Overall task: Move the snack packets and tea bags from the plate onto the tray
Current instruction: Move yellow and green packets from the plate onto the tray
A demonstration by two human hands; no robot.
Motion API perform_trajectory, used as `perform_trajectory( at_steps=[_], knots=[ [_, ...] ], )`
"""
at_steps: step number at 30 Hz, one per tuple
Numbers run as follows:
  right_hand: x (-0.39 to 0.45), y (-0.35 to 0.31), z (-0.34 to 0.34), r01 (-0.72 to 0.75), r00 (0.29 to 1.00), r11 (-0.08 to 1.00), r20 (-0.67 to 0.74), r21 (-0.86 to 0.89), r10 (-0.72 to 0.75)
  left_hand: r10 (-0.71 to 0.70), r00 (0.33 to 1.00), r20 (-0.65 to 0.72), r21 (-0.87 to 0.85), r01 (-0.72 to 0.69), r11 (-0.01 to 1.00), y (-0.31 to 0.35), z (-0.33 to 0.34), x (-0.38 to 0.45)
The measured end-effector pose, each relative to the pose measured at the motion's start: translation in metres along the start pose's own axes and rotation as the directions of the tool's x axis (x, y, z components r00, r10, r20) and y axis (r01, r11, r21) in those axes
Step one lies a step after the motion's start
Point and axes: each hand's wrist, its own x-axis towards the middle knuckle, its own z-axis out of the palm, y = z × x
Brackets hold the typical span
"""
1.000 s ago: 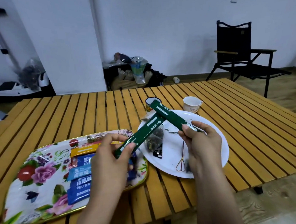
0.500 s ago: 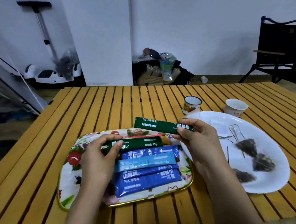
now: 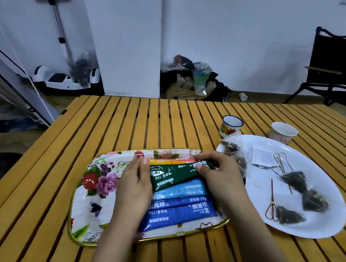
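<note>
Head view: left hand (image 3: 134,185) lies flat, fingers together, hiding the packets' left ends on floral tray (image 3: 86,207); right hand (image 3: 220,174) pinches green packet (image 3: 174,173) over the blue packets (image 3: 180,208). Slatted wood table (image 3: 127,123), white walls. Right of tray: plate (image 3: 323,225) w/ tea bags (image 3: 293,179), two cups behind.

Both forearms reach forward, side by side. The left hand (image 3: 134,186) lies palm down with its fingers straight and together. The right hand (image 3: 218,171) is just beside it, thumb and fingers bent in a pinch.
</note>
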Motion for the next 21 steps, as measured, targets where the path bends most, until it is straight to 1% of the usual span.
perform_trajectory(
  at_steps=[5, 9, 11, 17, 21],
  knots=[
    [0.0, 0.006, 0.012, 0.094, 0.995, 0.984, 0.04, -0.153, -0.089, 0.019, 0.998, 0.058, 0.072, -0.023, 0.997, -0.003, 0.007, -0.001],
    [-0.001, 0.012, 0.018, 0.201, 0.98, 0.914, 0.089, -0.352, -0.181, 0.023, 0.991, 0.129, 0.211, -0.05, 0.976, -0.01, 0.013, 0.0],
    [-0.001, 0.014, 0.02, 0.232, 0.972, 0.881, 0.12, -0.412, -0.2, 0.023, 0.991, 0.128, 0.22, -0.051, 0.974, -0.011, 0.015, 0.0],
    [0.002, 0.019, 0.024, 0.282, 0.959, 0.813, 0.176, -0.51, -0.222, 0.025, 0.996, 0.085, 0.199, -0.041, 0.979, -0.011, 0.017, -0.002],
    [0.002, 0.019, 0.024, 0.28, 0.96, 0.804, 0.173, -0.524, -0.222, 0.036, 0.996, 0.077, 0.183, -0.05, 0.982, -0.011, 0.016, -0.002]
  ],
)
